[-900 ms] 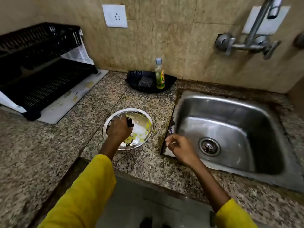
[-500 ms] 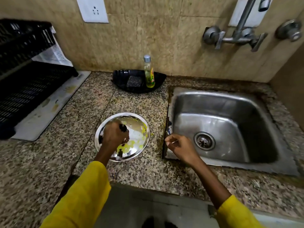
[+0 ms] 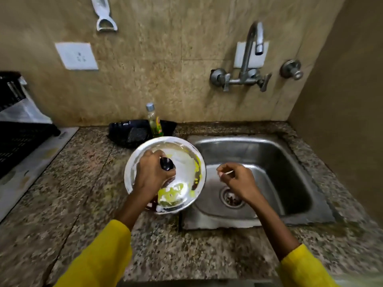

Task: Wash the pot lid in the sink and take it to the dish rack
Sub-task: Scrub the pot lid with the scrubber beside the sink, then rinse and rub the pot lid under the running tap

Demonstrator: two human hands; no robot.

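Note:
A round steel pot lid (image 3: 186, 160), smeared with yellow and white residue, hangs above the counter at the sink's left edge. My left hand (image 3: 152, 175) is shut on its black knob and carries it. My right hand (image 3: 238, 179) hovers over the steel sink (image 3: 279, 162), fingers loosely curled with nothing in them. The black dish rack (image 3: 18, 141) stands at the far left, partly out of frame.
A black tray (image 3: 122, 131) holding a scrub pad and a dish soap bottle (image 3: 154, 121) sits against the wall behind the lid. The tap (image 3: 251, 52) with two handles is mounted above the sink. Speckled granite counter (image 3: 72, 193) surrounds everything.
My left hand has lifted the lid off the counter and moved it right, toward the sink. My right hand has moved from the sink's edge to over the basin.

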